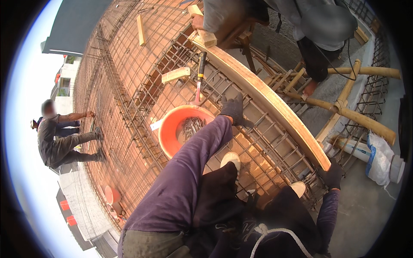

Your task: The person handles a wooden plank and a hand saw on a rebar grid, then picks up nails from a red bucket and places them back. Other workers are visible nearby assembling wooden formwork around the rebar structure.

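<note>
A long wooden board (275, 101) stands on edge along the side of the rebar grid, curved by the lens. My right hand (332, 174), in a dark glove, grips its near end. Fingers spread, my left hand (233, 109) is open over the rebar beside the board, in a dark glove too. Just left of it sits an orange bucket (168, 133) holding several nails (192, 127). A hammer (201, 71) with a black and yellow handle lies on the rebar behind the bucket, next to a short wood offcut (175, 75).
A co-worker's hand (197, 21) is at a wood block (207, 38) by the board's far end. Bamboo poles (361, 118) cross a drop at right. Two people (64, 137) stand on the rebar mat at left. Another wood strip (140, 30) lies far back.
</note>
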A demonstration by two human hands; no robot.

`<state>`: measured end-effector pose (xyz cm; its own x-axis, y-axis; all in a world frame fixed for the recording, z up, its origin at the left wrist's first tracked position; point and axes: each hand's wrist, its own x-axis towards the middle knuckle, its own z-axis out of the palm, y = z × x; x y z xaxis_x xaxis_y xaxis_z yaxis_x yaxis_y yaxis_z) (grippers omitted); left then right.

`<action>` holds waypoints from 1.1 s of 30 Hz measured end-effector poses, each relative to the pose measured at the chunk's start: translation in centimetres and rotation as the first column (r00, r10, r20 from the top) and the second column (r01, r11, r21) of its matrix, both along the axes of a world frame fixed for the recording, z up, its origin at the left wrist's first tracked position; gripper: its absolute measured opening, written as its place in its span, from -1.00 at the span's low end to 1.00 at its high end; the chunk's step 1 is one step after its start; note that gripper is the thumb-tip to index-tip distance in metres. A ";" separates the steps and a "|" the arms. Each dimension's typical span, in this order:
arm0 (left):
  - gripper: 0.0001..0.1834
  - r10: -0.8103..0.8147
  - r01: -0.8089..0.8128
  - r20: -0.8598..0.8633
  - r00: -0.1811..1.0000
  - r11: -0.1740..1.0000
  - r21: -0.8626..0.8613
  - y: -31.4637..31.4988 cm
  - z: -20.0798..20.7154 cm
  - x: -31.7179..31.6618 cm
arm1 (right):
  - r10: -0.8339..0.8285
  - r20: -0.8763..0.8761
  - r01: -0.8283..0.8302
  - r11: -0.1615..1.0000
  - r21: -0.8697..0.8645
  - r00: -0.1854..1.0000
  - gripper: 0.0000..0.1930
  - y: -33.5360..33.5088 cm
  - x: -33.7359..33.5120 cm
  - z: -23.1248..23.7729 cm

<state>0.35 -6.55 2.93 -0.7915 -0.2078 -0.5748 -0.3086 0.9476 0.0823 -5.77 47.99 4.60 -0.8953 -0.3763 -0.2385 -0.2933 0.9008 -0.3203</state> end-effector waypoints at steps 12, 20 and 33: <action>0.79 -0.018 0.018 -0.014 1.000 1.000 0.013 -0.1 0.1 0.2 | 0.018 -0.003 -0.018 0.999 0.031 1.000 -0.42 -0.2 0.0 0.4; 0.79 -0.014 0.014 0.003 1.000 1.000 -0.001 0.2 0.9 -0.1 | 0.008 0.029 -0.009 0.999 0.045 1.000 -0.38 -0.5 -0.1 0.9; -0.31 -0.196 0.182 -0.063 0.979 0.967 -0.176 -4.4 0.1 0.5 | -0.014 0.103 0.008 0.998 0.059 0.995 -0.29 0.1 -0.3 0.6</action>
<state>0.87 -10.94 2.99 -0.8672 -0.1386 -0.4782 -0.1214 0.9903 -0.0669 -6.08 48.11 5.15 -0.8686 -0.3496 -0.3511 -0.2515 0.9216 -0.2955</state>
